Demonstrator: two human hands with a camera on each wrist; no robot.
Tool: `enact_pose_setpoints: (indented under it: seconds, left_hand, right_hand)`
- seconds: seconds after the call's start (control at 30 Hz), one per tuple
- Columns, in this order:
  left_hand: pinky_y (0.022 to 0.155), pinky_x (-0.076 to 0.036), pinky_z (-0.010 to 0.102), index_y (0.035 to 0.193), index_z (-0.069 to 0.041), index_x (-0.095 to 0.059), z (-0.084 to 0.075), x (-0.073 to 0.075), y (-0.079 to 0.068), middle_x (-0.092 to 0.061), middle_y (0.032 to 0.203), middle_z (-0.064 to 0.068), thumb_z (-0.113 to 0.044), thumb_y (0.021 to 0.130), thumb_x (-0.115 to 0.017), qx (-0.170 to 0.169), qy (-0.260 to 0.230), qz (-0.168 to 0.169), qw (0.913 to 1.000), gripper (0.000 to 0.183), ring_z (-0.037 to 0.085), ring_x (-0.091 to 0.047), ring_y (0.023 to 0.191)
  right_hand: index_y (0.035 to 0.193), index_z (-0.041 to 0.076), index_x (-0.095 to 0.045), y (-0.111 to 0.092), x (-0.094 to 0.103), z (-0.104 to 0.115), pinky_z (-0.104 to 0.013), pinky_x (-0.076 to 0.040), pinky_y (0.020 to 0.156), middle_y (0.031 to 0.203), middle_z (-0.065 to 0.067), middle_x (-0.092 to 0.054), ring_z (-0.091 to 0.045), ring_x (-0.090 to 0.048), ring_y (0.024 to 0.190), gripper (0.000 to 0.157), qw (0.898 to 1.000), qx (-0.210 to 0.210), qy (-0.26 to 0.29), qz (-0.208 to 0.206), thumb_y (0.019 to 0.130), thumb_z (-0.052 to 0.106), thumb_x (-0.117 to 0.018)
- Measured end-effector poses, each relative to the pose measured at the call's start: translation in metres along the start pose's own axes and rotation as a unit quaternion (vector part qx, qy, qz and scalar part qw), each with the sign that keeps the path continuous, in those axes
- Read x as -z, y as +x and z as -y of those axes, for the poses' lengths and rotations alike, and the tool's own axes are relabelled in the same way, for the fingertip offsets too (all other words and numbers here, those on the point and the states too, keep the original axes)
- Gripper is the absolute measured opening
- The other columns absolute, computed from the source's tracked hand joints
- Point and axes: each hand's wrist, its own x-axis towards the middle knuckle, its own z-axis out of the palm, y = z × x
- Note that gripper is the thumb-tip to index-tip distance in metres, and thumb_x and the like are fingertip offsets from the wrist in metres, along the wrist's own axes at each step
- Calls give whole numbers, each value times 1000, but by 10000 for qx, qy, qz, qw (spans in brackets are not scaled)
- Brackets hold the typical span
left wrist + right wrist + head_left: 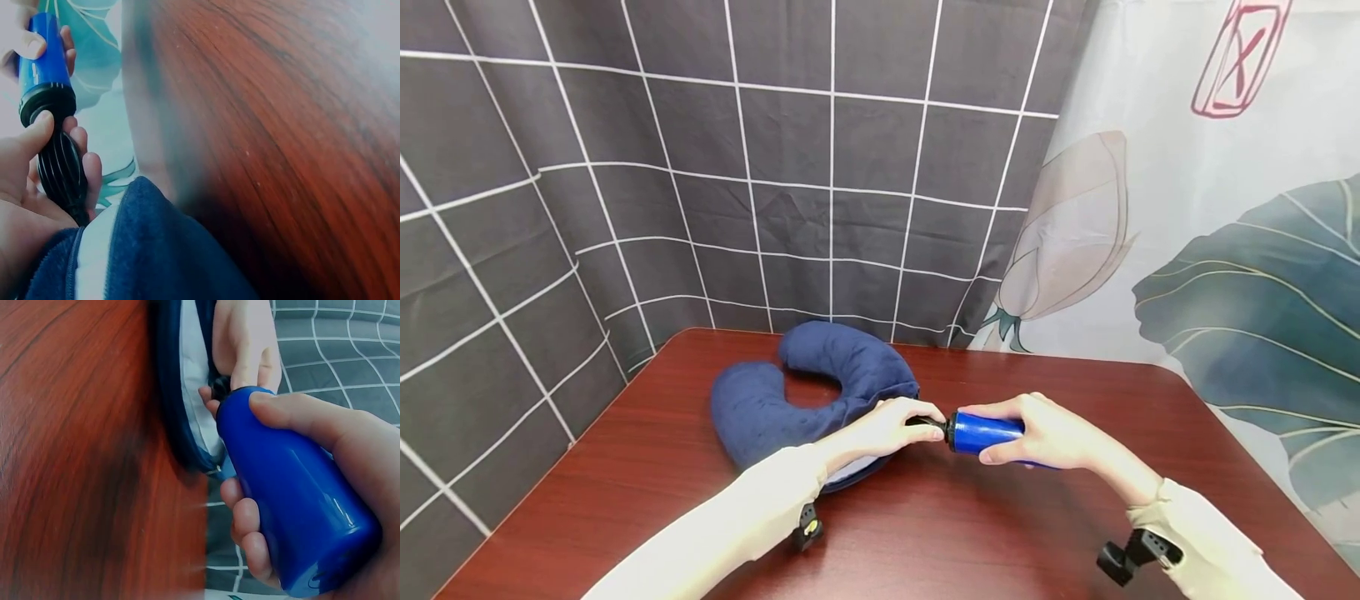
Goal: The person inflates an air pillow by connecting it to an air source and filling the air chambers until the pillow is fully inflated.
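Note:
My right hand (1052, 433) grips the glossy blue barrel of a hand pump (988, 432), thumb on one side and fingers curled beneath. With my left hand (891, 425) I hold the pump's black ribbed handle (61, 165), fingers wrapped round it below the black collar (47, 103). A navy U-shaped neck pillow (760, 412) lies on the table, its open side toward the back left. The left hand is over its near right edge, where a zipper edge and white inner cloth (195, 381) show.
The reddish-brown wooden table (647, 500) reaches back to a dark grid-patterned curtain (782, 133). A pale curtain with flower and leaf prints (1097, 250) hangs at the right. Black camera mounts (1138, 554) sit on both wrists.

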Motion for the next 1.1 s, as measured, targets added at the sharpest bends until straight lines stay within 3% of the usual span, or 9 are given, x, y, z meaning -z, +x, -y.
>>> enact_pose_setpoints:
  seconds: [0.23, 0.5, 0.9, 1.1]
  left_hand:
    - [70, -42, 17, 108, -12, -70, -2, 1, 0, -64, 83, 1, -24, 96, -62, -132, -263, -62, 9995, 19, 1, -49, 73]
    - [64, -43, 17, 106, -11, -71, -1, -1, 3, -62, 77, 1, -24, 95, -64, 41, -447, 37, 9990, 18, 0, -50, 64]
    - [65, -44, 17, 108, -8, -70, 2, -1, 5, -65, 82, 5, -21, 95, -63, 90, -692, 110, 9975, 20, 1, -51, 67]
    - [65, -45, 17, 109, -10, -70, 3, -1, 2, -66, 85, 4, -22, 95, -65, 61, -625, -16, 9980, 20, 0, -52, 65]
  right_hand:
    - [137, 23, -59, -14, 13, -3, -24, -53, 60, 116, -7, -71, -15, -64, 88, 62, 9999, -93, -67, 61, 83, 47, -76]
    - [138, 25, -58, -36, 24, -15, -25, -54, 60, 113, -5, -70, -11, -63, 86, 61, 9999, -80, -16, 67, 83, 44, -76]
    - [140, 31, -55, -70, 48, -30, -24, -52, 58, 110, -1, -69, -1, -61, 81, 59, 9999, -26, -102, 124, 86, 41, -75]
    - [139, 31, -56, -78, 54, -33, -22, -51, 61, 111, 2, -70, 1, -60, 84, 58, 9995, 104, -284, -17, 85, 41, -76]
